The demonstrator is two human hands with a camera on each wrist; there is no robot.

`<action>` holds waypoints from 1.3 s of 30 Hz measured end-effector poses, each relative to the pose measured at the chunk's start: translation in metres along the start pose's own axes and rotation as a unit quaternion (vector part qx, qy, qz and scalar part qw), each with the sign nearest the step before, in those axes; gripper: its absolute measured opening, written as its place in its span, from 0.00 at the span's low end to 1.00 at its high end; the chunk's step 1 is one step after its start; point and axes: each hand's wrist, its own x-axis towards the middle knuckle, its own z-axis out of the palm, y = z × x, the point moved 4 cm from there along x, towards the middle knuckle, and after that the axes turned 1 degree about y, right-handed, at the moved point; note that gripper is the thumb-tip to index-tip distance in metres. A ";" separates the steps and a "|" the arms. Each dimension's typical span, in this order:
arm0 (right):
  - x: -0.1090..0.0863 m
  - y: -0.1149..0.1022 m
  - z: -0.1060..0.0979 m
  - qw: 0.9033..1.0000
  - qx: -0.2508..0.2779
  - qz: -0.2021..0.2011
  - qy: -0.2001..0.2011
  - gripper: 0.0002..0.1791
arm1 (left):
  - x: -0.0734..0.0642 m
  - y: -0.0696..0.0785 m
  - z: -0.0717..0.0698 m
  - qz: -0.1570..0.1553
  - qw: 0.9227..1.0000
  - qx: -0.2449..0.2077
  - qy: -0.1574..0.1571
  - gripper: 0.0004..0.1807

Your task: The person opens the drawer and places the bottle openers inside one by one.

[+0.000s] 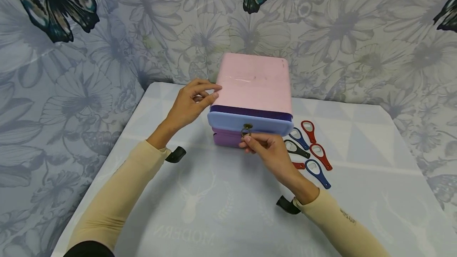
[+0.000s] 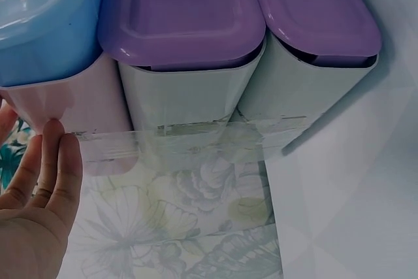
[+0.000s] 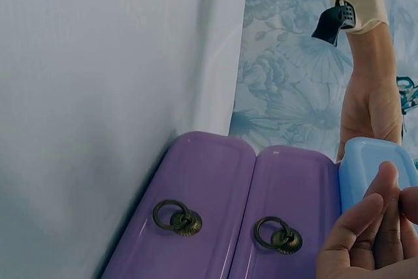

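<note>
A small drawer unit has a pink casing point(image 1: 253, 82) on top, a light blue drawer front point(image 1: 228, 122) beneath it and a purple drawer front point(image 1: 226, 138) lower down. The blue drawer stands slightly out from its casing. My right hand point(image 1: 273, 154) is at the brass ring pull point(image 1: 246, 131) of the blue drawer, thumb and fingers pinching the ring; in the right wrist view those fingers cover it. With fairly straight fingers, my left hand point(image 1: 189, 104) touches the left side of the pink casing. The left wrist view shows its fingertips point(image 2: 68, 148) against that wall.
Right of the unit lie several flat ring-headed tools with short handles, among them a red one point(image 1: 320, 156), a blue one point(image 1: 317, 173) and a black one point(image 1: 297, 149). A patterned white tabletop point(image 1: 200, 217) carries everything. Behind it rises a floral wall covering point(image 1: 153, 31).
</note>
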 end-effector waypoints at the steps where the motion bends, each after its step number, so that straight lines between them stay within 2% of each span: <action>1: -0.001 0.000 0.001 1.000 -0.002 0.000 0.000 0.17 | 0.000 0.000 0.000 0.000 1.000 0.000 0.000 0.17; 12: -0.015 -0.002 0.005 1.000 -0.013 -0.013 -0.013 0.13 | 0.001 0.001 0.001 0.000 1.000 -0.002 0.001 0.16; 31: -0.036 -0.001 0.013 0.999 -0.010 -0.003 -0.039 0.14 | -0.002 -0.002 0.002 -0.010 1.000 -0.015 0.005 0.17; 39: -0.044 0.000 0.016 0.999 -0.006 0.004 -0.042 0.14 | -0.002 -0.001 0.001 -0.008 1.000 -0.006 0.006 0.17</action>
